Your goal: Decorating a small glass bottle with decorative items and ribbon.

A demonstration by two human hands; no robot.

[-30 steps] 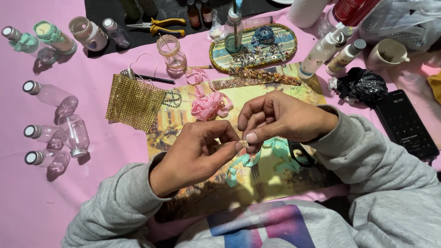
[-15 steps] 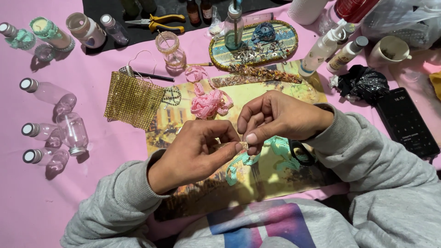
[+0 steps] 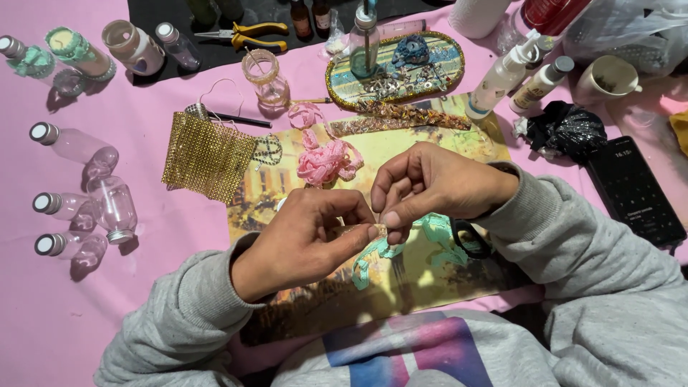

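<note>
Along the left edge of the pink desk (image 3: 143,287) lie several small clear bottles (image 3: 107,208) on their sides, caps pointing left. Being round, they would likely roll if the left sleeve swept outward. Next comes a piece of gold mesh (image 3: 208,154), lying flat just above the left forearm, with a thin wire looped beside it that a sleeve could snag.

The left hand (image 3: 304,240) and the right hand (image 3: 430,186) meet over a printed yellow sheet (image 3: 430,276). Both are pinched shut on a short tan bit of trim (image 3: 357,231), thumb and forefinger of each touching it from either side. The piece is tiny and mostly hidden by the fingertips, so what it is exactly I cannot tell. With so little to grip, it could slip free and be lost against the busy pattern of the sheet. A mint green ribbon (image 3: 373,258) hangs just below the pinch and could tangle with it; a pink ribbon bundle (image 3: 326,161) sits just above the hands.

Further right, an oval tray (image 3: 451,79) holds beads and a bottle. White squeeze bottles (image 3: 505,75) stand upright near the right wrist; a lifted elbow might tip them. A dark phone (image 3: 634,190) lies beside the right sleeve, near enough to be nudged.
</note>
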